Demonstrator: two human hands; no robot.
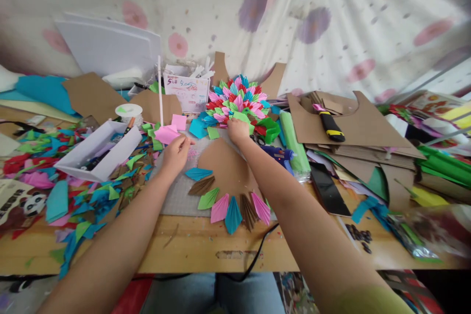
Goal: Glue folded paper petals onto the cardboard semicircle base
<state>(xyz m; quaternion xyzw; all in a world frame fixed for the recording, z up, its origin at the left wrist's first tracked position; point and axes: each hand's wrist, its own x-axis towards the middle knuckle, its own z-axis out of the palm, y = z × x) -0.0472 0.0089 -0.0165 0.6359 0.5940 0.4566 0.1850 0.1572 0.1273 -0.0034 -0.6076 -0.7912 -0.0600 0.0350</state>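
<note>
My left hand point(177, 154) is closed, thumb and fingertips pinched together at the left side of the cutting mat point(176, 196). A pink paper piece point(167, 134) lies right behind its knuckles; whether the fingers hold anything is hidden. Farther out, my right hand point(238, 131) has its fingers closed at the edge of a green paper piece point(242, 117), in front of a many-coloured paper flower ball point(237, 98). Between my arms lies a rounded brown cardboard piece point(224, 162). Pleated paper petals in blue, brown, green and pink, such as a blue one point(233, 216), fan along its near edge.
A blue glue gun point(277, 153) lies beside my right forearm, near a black phone point(328, 189). Stacked cardboard point(360, 127) bears a yellow-black utility knife point(331, 126). At left, a white tray point(97, 154) sits among paper scraps point(90, 206). A cable crosses the table's front edge.
</note>
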